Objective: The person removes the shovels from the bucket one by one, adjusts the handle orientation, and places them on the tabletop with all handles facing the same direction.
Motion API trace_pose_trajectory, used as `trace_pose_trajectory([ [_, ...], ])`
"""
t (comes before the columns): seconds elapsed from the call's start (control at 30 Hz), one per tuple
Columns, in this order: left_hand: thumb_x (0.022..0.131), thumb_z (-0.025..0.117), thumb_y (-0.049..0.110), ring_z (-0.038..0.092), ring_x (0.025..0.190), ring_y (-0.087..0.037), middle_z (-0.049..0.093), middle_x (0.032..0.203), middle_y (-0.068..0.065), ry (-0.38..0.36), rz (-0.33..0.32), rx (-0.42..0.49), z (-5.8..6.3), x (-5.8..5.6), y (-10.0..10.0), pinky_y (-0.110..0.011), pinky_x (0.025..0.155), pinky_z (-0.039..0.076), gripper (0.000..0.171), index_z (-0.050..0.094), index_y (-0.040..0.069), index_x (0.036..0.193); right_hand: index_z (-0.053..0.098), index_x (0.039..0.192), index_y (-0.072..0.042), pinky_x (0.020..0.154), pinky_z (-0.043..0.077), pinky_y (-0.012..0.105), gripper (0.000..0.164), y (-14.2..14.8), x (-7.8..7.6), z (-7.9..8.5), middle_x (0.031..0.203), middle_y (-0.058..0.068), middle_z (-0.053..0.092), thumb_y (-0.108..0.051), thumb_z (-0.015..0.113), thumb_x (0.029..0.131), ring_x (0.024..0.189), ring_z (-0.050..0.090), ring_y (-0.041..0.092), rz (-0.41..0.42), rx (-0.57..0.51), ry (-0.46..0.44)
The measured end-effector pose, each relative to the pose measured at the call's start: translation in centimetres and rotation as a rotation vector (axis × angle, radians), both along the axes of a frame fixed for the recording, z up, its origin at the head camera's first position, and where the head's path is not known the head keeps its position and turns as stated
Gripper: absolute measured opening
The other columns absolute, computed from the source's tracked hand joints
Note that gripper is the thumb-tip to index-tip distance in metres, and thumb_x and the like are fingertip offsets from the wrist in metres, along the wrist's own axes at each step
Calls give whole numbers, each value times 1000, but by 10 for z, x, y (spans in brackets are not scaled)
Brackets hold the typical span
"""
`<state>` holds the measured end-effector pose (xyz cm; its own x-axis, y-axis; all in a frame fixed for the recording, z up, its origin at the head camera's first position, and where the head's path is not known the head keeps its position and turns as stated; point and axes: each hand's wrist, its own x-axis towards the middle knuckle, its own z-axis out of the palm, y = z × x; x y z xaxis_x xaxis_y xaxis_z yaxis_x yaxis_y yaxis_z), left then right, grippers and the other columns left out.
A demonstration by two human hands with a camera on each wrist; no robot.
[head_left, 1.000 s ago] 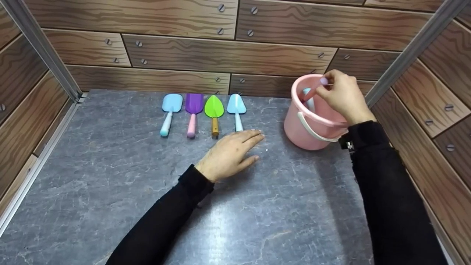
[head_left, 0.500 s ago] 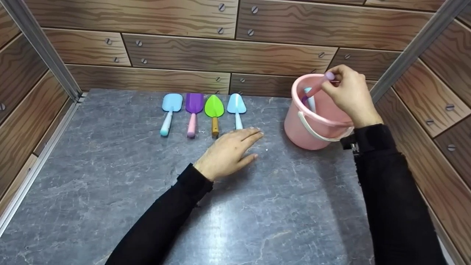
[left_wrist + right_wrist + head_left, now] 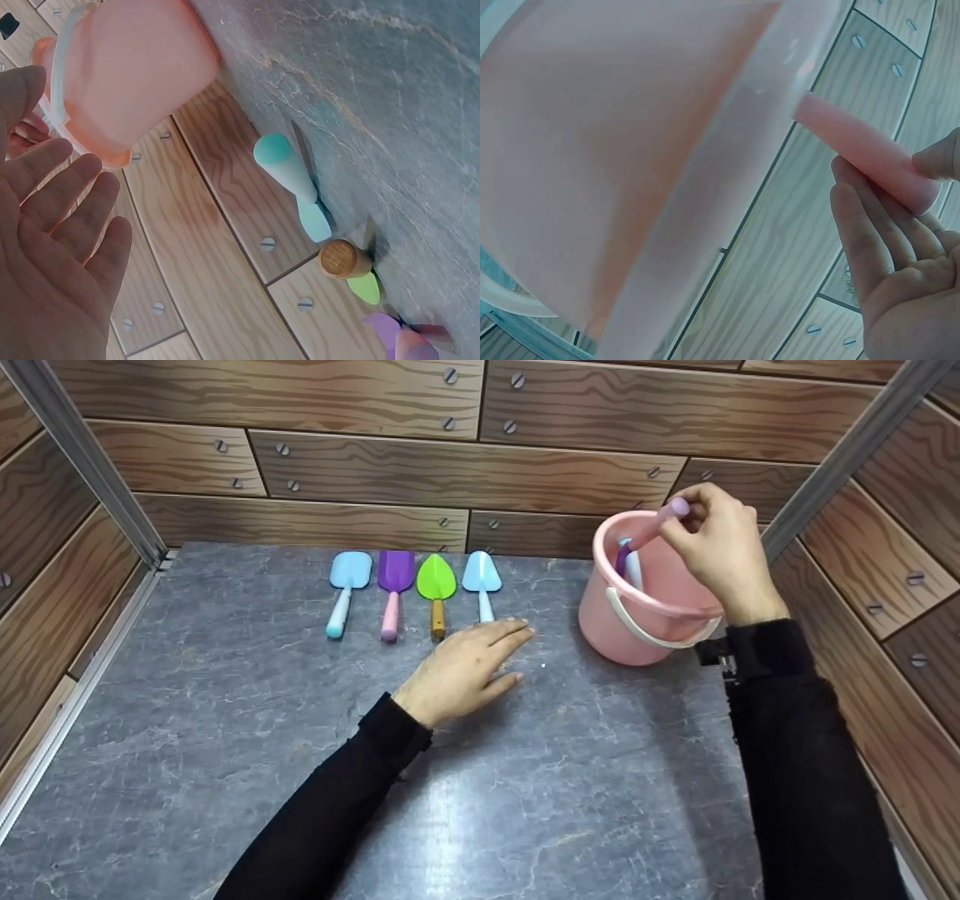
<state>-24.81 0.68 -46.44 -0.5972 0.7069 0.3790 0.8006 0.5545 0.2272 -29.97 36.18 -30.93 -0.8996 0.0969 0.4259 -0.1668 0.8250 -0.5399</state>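
Note:
My right hand [image 3: 720, 555] pinches the pink handle [image 3: 657, 526] of a toy shovel over the pink bucket [image 3: 619, 622]. Its purple blade [image 3: 622, 559] slants down inside, beside a light-blue tool [image 3: 634, 571]. In the right wrist view, thumb and fingers hold the end of that pink handle [image 3: 870, 150] above the bucket's rim. My left hand [image 3: 465, 675] hovers low over the table, fingers extended and holding nothing. It overlaps the handle end of a light-blue trowel [image 3: 482, 574] in the head view. The left wrist view shows its palm and spread fingers.
Left of that trowel lie a green trowel [image 3: 436, 577] with a brown handle, a purple shovel [image 3: 396, 572] with a pink handle and a blue shovel [image 3: 350, 570]. Wood-print walls [image 3: 360, 465] enclose the grey table [image 3: 225, 720]. The bucket's white handle [image 3: 637, 626] hangs down in front.
My right hand has risen and shifted slightly right, drawing the pink handle higher out of the bucket. More of the purple blade shows. The left hand stays nearly still.

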Motion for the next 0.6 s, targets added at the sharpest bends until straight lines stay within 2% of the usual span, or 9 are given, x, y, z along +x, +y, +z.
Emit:
trace_pose_trajectory([
  [0.17,118,72,36,58,167,-35,57,181,-15,-11,-2,12,1,0,0,-55,143,46,68,52,8,177,78,136,-1,85,54,1,38,-4,3,5,132,23,87,-22,67,107,93,64,-23,17,-49,28],
  [0.33,119,70,39,58,167,-35,57,181,-14,-11,4,11,2,-1,-2,-56,143,46,67,52,9,177,78,138,-1,96,61,5,36,-7,5,7,137,23,85,-19,67,109,102,66,-22,17,-85,69],
  [0.6,118,73,35,58,167,-36,57,180,-16,-15,5,21,1,-2,-3,-58,141,48,67,52,8,176,79,135,-6,89,52,7,31,-10,7,7,122,7,84,-12,65,107,96,66,-16,-26,-109,176],
])
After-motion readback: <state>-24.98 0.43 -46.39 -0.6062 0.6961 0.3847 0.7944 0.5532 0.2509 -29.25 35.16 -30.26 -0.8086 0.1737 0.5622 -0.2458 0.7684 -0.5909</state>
